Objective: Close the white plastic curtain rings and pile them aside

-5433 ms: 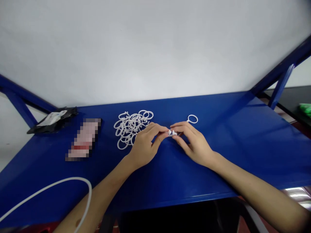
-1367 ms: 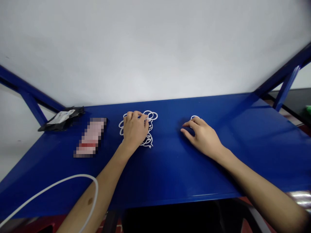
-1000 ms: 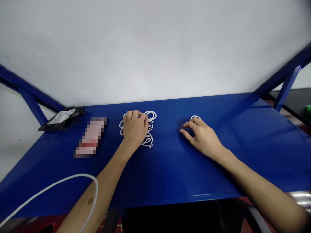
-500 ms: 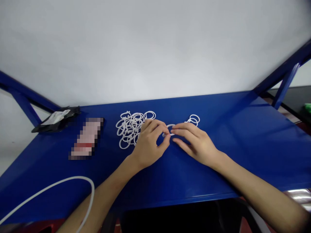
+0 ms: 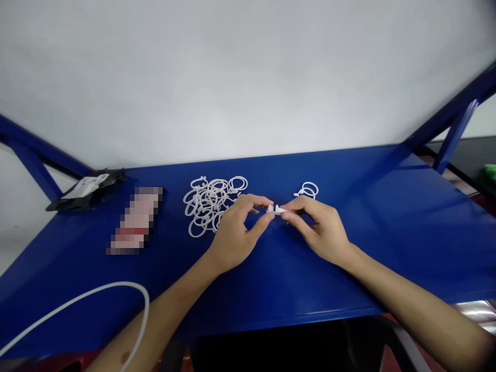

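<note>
Both hands meet over the middle of the blue table and pinch one white plastic ring between them. My left hand grips its left end with thumb and fingers. My right hand grips its right end. The ring's two open ends show between my fingertips. A pile of several white rings lies just left of my left hand. Two white rings lie beyond my right hand.
A pixelated pinkish object lies left of the pile. A black packet with a white label sits at the far left edge. A white tube curves across the near left corner. Blue frame bars rise at both sides.
My left hand left the pile with a ring and my right hand came in from the two rings; both hands now hold the ring, turned edge-on with its ends showing.
</note>
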Tool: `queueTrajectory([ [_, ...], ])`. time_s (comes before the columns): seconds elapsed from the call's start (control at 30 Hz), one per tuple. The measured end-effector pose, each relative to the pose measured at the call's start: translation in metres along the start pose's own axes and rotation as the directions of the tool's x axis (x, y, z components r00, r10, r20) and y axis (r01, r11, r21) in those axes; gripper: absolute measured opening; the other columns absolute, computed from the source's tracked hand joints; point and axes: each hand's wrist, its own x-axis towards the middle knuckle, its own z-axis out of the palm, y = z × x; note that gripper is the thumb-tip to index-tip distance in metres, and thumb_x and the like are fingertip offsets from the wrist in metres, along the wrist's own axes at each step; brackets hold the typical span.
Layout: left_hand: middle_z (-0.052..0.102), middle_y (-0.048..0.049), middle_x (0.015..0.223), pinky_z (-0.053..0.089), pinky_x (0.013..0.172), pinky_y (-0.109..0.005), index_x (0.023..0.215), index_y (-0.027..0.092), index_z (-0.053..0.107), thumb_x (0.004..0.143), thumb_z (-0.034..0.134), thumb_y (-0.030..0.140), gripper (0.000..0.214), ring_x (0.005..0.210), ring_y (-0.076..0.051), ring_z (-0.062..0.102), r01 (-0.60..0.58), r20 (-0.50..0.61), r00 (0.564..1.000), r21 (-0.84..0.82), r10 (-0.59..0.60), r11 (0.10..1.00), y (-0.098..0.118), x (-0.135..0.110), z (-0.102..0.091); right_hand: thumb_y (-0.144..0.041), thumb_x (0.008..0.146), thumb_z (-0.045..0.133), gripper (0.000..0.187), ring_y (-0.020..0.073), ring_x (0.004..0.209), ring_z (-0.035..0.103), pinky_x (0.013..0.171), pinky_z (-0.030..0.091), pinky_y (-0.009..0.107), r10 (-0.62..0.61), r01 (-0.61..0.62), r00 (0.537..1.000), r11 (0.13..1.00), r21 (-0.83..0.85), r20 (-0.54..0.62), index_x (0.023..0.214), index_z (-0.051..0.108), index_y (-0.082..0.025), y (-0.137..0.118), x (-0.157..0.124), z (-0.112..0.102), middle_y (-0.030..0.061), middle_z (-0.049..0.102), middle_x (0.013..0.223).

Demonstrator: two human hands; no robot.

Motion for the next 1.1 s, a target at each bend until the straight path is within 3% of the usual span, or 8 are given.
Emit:
queueTrajectory([
  [0.33,0.075,0.0013,0.091,0.058,0.081,-0.031,0.095,0.024,0.07,0.092,0.068,0.017,0.008,0.087,-0.015,0.069,-0.099,-0.082,0.991,0.047,0.103,0.994,-0.001,0.0,0.003,-0.029,0.099,0.058,0.012,0.0158,0.076,0.069,0.07,0.056,0.029,-0.07,0.067,0.997,0.995,0.071,0.041,0.096,0.067,-0.021,-0.002,-0.001,0.002,0.0032,0.073,0.087],
  [0.47,0.075,0.0021,0.083,0.057,0.074,-0.031,0.086,0.024,0.071,0.091,0.07,0.017,0.008,0.079,-0.015,0.067,-0.143,-0.137,0.98,0.044,0.148,0.989,-0.001,-0.003,0.007,-0.026,0.1,0.056,0.011,0.0149,0.075,0.069,0.07,0.056,0.028,-0.067,0.061,0.996,0.994,0.091,0.057,0.097,0.066,-0.021,-0.002,-0.003,0.004,0.0027,0.073,0.087],
  [0.7,0.074,0.0038,0.075,0.056,0.068,-0.029,0.084,0.024,0.07,0.092,0.065,0.009,0.018,0.074,-0.014,0.066,-0.203,-0.178,0.961,0.07,0.213,0.977,-0.004,-0.009,0.017,-0.021,0.103,0.05,0.017,0.0161,0.076,0.064,0.071,0.054,0.031,-0.17,0.17,0.977,0.985,0.009,0.127,0.098,0.066,-0.021,0.005,-0.007,0.005,0.0039,0.072,0.088],
  [0.83,0.074,0.003,0.077,0.055,0.07,-0.028,0.085,0.023,0.07,0.091,0.066,0.01,0.015,0.076,-0.014,0.064,-0.223,-0.16,0.959,0.095,0.236,0.97,-0.007,-0.007,0.017,-0.023,0.104,0.048,0.019,0.016,0.075,0.062,0.071,0.053,0.03,-0.171,0.174,0.976,0.985,-0.013,0.133,0.099,0.066,-0.021,0.006,-0.006,0.006,0.0038,0.071,0.087],
  [1.0,0.075,-0.0011,0.09,0.053,0.085,-0.037,0.1,0.022,0.071,0.095,0.065,0.024,0.008,0.089,-0.019,0.064,-0.272,-0.008,0.957,0.328,0.29,0.905,-0.02,0.001,0.005,-0.031,0.103,0.052,0.017,0.018,0.082,0.065,0.074,0.053,0.031,-0.067,0.092,0.988,0.978,-0.185,0.136,0.097,0.065,-0.021,0.01,-0.001,0.008,0.0043,0.071,0.09],
  [1.1,0.075,-0.0048,0.099,0.049,0.092,-0.044,0.108,0.021,0.07,0.095,0.064,0.027,0.016,0.099,-0.026,0.061,-0.176,-0.008,0.977,0.536,0.213,0.825,-0.035,0.007,-0.005,-0.032,0.101,0.054,0.018,0.0189,0.082,0.064,0.072,0.052,0.032,-0.001,0.045,0.992,0.934,-0.353,0.122,0.095,0.065,-0.02,0.017,0.004,0.004,0.0053,0.07,0.091],
])
